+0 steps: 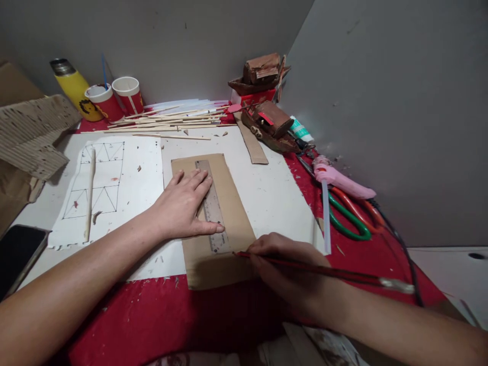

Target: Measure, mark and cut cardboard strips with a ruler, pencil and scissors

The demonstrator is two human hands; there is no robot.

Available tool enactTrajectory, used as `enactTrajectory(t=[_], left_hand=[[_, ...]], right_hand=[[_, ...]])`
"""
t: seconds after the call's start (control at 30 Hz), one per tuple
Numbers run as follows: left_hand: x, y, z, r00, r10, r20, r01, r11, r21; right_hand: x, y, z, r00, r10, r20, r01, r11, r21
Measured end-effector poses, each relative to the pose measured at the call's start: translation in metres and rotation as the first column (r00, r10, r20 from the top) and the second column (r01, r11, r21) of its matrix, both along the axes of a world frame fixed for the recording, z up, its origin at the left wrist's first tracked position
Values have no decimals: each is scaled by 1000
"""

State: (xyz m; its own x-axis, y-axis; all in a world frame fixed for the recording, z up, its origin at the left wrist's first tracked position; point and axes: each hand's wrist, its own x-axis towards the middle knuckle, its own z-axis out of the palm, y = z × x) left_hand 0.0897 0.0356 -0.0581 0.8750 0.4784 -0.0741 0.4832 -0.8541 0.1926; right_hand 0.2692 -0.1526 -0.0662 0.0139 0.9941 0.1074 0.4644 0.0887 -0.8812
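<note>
A brown piece of cardboard [234, 203] lies on white sheets in front of me. On top of it rests a clear ruler [217, 243]. My left hand [186, 198] presses flat over the ruler with fingers spread, the thumb reaching across it. My right hand [284, 262] grips a red-and-black pencil [354, 276] at the cardboard's right edge. The pencil's tip points left, close to the ruler's near end; whether it touches the cardboard I cannot tell. Left of the cardboard is a paper with a line drawing [143, 185], and a thin wooden stick [90, 198] lies across it.
Wooden sticks [171, 122] are piled at the back beside two cups [131, 96] and a yellow bottle [72, 91]. Brown model boats [272, 127] stand back right. A pink glue gun [343, 180] and scissors [353, 223] lie right; a phone [21, 254] lies left.
</note>
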Motion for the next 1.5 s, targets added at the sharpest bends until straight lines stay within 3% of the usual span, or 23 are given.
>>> enactTrajectory(t=[0.13, 0.23, 0.4, 0.63, 0.8, 1.03, 1.5], left_hand=[[-1, 0, -1, 1000, -2, 20, 3, 1000, -13], [-2, 0, -1, 999, 0, 39, 1, 1000, -14], [-5, 0, -4, 998, -2, 68, 3, 1000, -19], [-6, 0, -5, 995, 5, 99, -3, 1000, -15], [-5, 1, -7, 993, -4, 122, 7, 1000, -17], [-4, 1, -10, 993, 12, 120, -8, 999, -32], [-2, 2, -7, 994, 7, 108, -4, 1000, -28]], right_hand=[[8, 4, 20, 983, -121, -139, 121, 993, -3], [10, 13, 36, 948, -166, -272, 149, 985, -82], [14, 54, 51, 919, -176, -353, 144, 983, -116], [26, 157, 31, 851, -240, -467, 191, 970, -151], [18, 202, 14, 848, -200, -492, 117, 974, -194], [11, 218, 5, 857, -163, -488, 45, 969, -244], [6, 220, 3, 881, -182, -437, 70, 963, -260]])
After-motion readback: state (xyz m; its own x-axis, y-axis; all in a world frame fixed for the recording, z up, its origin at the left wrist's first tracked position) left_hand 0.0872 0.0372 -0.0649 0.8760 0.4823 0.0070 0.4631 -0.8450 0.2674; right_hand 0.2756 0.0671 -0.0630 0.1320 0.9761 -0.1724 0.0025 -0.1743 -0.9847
